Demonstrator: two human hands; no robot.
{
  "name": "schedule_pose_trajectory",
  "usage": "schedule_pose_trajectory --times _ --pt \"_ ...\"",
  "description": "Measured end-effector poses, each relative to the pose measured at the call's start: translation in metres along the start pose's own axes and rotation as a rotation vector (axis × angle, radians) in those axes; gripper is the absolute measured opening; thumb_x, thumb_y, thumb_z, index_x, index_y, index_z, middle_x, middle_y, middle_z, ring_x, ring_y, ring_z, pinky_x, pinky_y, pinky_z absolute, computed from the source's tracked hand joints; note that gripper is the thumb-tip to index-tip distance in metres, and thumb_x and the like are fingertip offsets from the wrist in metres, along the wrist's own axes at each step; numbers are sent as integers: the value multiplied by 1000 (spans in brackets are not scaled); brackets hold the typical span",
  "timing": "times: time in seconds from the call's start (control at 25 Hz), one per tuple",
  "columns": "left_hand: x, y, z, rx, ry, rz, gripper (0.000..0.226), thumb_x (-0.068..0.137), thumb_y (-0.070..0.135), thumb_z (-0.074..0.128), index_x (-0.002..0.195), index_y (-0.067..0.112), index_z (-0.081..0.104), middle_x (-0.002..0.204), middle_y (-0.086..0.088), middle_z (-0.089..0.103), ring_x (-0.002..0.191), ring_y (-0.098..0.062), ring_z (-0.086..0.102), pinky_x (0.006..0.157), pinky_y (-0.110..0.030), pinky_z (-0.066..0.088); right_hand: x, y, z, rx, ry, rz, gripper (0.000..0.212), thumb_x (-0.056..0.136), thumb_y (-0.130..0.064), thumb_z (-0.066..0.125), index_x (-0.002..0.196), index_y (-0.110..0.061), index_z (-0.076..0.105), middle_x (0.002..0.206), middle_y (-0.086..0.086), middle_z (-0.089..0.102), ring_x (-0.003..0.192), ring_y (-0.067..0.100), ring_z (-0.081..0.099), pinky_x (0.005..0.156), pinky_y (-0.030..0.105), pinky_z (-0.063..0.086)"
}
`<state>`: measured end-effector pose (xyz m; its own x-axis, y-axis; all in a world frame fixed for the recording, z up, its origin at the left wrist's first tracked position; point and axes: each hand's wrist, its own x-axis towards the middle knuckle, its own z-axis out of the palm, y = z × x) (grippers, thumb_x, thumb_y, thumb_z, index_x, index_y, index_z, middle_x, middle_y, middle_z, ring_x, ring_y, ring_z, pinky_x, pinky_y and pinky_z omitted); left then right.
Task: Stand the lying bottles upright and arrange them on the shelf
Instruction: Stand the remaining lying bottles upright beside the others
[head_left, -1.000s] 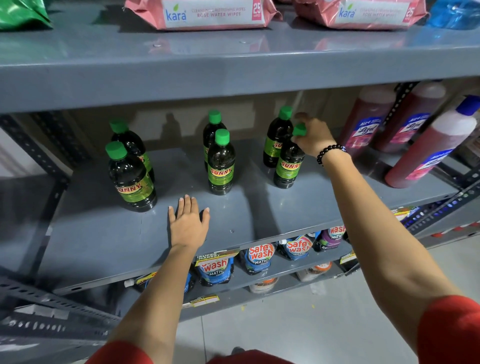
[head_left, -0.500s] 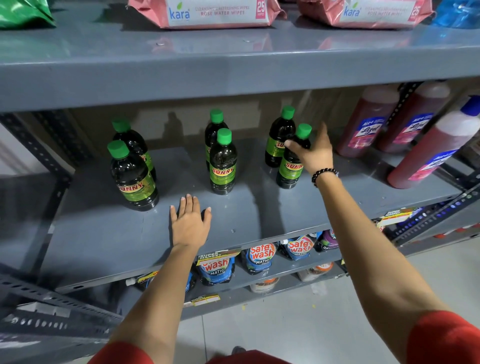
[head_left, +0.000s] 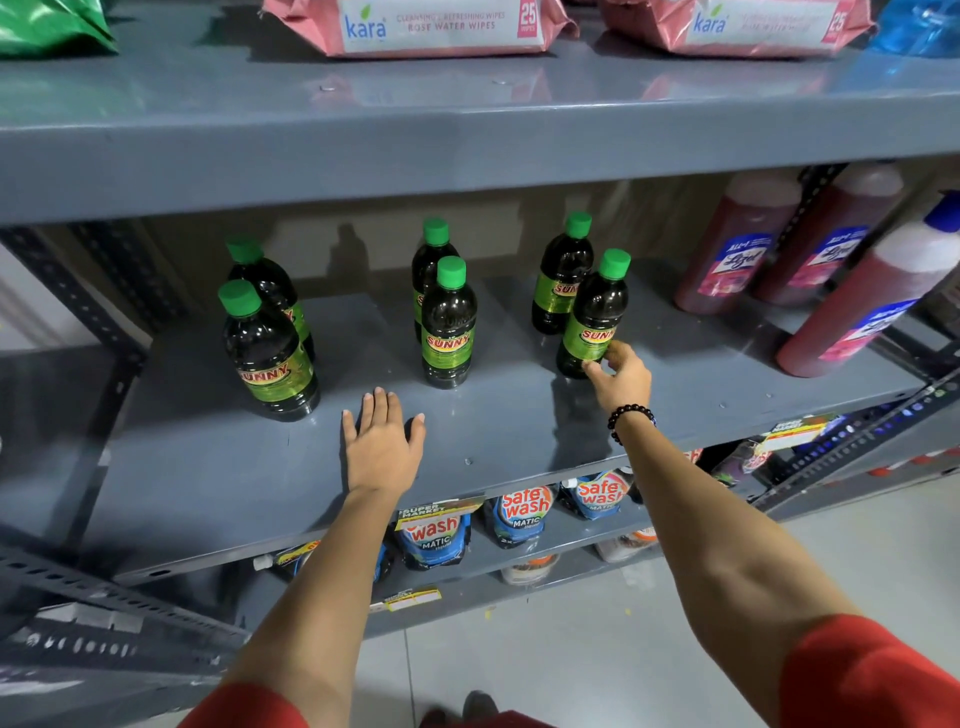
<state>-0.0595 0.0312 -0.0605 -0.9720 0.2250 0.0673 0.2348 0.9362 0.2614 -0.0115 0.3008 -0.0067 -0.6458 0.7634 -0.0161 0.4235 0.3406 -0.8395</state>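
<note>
Several dark Sunny bottles with green caps stand upright in three pairs on the grey shelf (head_left: 208, 467): a left pair (head_left: 265, 353), a middle pair (head_left: 448, 327) and a right pair. My right hand (head_left: 621, 376) is low at the base of the front right bottle (head_left: 595, 317), with fingertips touching its label; I cannot tell if it grips. Flat on the shelf in front of the middle pair lies my left hand (head_left: 382, 449), fingers spread and holding nothing.
Red Lizol bottles (head_left: 737, 244) lean at the shelf's right end. Pink wipe packs (head_left: 421, 26) lie on the shelf above. Safe Wash pouches (head_left: 524, 512) fill the shelf below. Steel uprights stand at left (head_left: 78, 312) and right.
My right hand has come down from the cap of the front right bottle to its base. The left hand has stayed flat on the shelf.
</note>
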Motion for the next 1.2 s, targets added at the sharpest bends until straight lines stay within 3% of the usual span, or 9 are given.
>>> schedule_pose_trajectory --times 0.12,0.32,0.56,0.68,0.84,1.0,1.2 --pt "-1 0 0 -8 5 4 56 96 37 34 141 4 30 152 -15 30 143 -26 22 118 -47 10 3 -7 -2 65 -47 0 67 78 -14 75 133 0 39 133 17 55 124 31 52 95 33 42" --pt "-2 -1 1 -15 3 4 55 96 36 35 141 4 31 152 -15 31 143 -26 23 118 -48 10 10 -18 7 185 -49 75 56 73 -10 78 120 -1 49 123 17 62 114 31 59 90 33 45" --pt "-2 0 0 -11 -3 5 55 96 36 34 140 3 31 152 -16 31 143 -27 23 118 -48 10 -6 -3 -15 118 -77 -1 52 73 -9 78 118 -2 53 120 16 64 98 20 58 85 26 43" --pt "-2 0 0 -10 -5 10 55 96 35 35 140 2 31 152 -17 30 143 -28 23 117 -50 11 -20 5 -33 81 -77 -17 52 73 -9 78 119 -2 54 120 17 65 102 25 61 84 25 43" --pt "-2 -1 0 -1 -18 22 56 97 36 32 141 2 30 152 -17 29 143 -28 21 117 -50 11 -39 14 -51 73 -89 -17 50 74 -8 77 119 -1 55 120 17 65 93 15 55 82 23 41" --pt "-2 -2 1 4 -25 28 57 97 37 31 141 2 28 153 -17 28 143 -29 20 117 -50 11 -47 21 -59 88 -93 -3 52 74 -7 78 120 -2 54 120 18 65 93 16 56 82 24 42" --pt "-2 -3 1 11 -28 35 57 96 37 31 141 1 28 152 -17 29 143 -29 21 117 -50 11 -52 23 -60 91 -106 10 58 74 -9 78 124 -5 50 122 15 63 99 19 56 90 30 46"
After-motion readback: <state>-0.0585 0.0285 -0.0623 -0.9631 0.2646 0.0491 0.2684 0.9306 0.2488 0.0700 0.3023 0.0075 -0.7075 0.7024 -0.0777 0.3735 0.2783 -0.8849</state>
